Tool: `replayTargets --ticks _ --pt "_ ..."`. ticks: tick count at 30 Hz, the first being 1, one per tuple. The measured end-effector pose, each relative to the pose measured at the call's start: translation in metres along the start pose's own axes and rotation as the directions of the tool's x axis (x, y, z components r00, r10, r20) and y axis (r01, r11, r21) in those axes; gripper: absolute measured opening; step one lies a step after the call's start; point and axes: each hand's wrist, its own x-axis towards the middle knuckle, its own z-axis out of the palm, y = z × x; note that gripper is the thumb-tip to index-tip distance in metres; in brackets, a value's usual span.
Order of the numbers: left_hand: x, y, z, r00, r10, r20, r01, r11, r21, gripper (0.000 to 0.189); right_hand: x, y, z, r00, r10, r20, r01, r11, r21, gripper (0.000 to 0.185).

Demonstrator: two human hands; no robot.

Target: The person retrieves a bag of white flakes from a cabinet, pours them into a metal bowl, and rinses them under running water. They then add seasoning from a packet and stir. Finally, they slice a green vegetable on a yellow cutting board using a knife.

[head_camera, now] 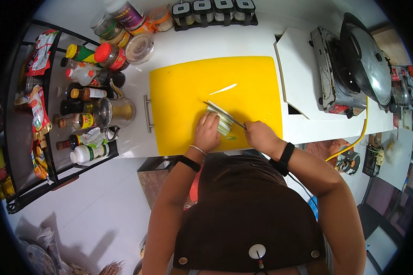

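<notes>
On a yellow cutting board (182, 89), my right hand (262, 136) grips the handle of a kitchen knife (224, 112). Its blade points up and to the left, lying along the far side of a bundle of pale green and white vegetable strips (225, 126). With fingers curled, my left hand (207, 131) holds the bundle down from its left side, close to the blade. One thin white strip (223, 89) lies apart, farther up the board. A small green piece (231, 138) rests just below the bundle. My left fingertips are partly hidden.
Left of the board stand a metal pitcher (118, 111) and a black rack (53, 147) of bottles and packets. Seasoning boxes (213, 13) line the back. At right, a wok with a lid (371, 65) sits on a gas stove (340, 75); a yellow hose (356, 139) hangs below.
</notes>
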Motion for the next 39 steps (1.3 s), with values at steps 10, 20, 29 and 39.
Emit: replayTargets --ticks 10,20,29,39 --pt "0.002 -0.004 -0.001 0.995 0.064 -0.08 -0.067 0.997 -0.042 0.04 0.047 -0.02 0.017 0.996 -0.076 0.055 0.079 0.996 -0.042 0.022" --pt "0.005 -0.002 -0.013 0.999 0.05 0.002 -0.05 0.998 -0.032 0.043 -0.023 0.021 -0.012 0.995 0.061 0.084 -0.065 0.997 0.051 0.021" --pt "0.077 0.0 -0.025 0.986 0.069 0.154 -0.076 0.996 0.04 0.077 -0.06 0.038 -0.045 0.961 0.126 -0.245 -0.106 0.99 0.09 0.026" --pt "0.047 0.03 -0.007 0.942 -0.172 0.288 0.174 0.985 0.019 0.095 -0.06 0.062 -0.017 0.95 0.15 -0.275 -0.118 0.985 0.13 0.027"
